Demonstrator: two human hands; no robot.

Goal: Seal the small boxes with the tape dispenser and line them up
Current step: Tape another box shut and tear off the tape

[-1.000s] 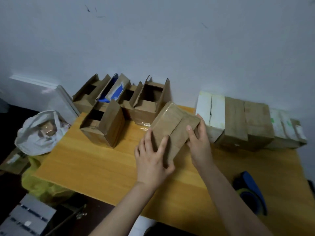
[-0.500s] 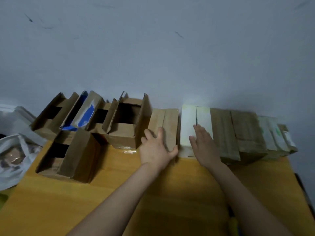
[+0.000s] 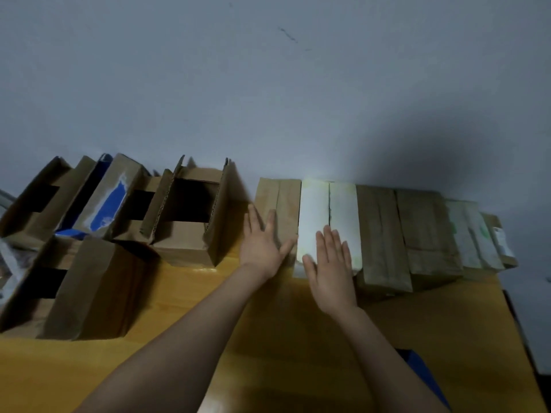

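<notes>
wooden table (image 3: 298, 338) carries sealed boxes (image 3: 381, 234), open boxes (image 3: 185, 222).

Sealed boxes stand packed against the wall (image 3: 268, 99) ahead of both hands, barring the way forward: a brown box (image 3: 280, 198) under the left hand (image 3: 262, 245), a white box (image 3: 316, 210) under the right hand (image 3: 331, 263), and more sealed boxes (image 3: 426, 231) touching in a row to its right. Just left of the left hand, an open box (image 3: 190, 234) with raised flaps walls off that side, with other open boxes (image 3: 89, 287) beyond. Bare table (image 3: 208, 299) lies free behind the hands. A blue object (image 3: 423, 371) sits beside the right forearm.
</notes>
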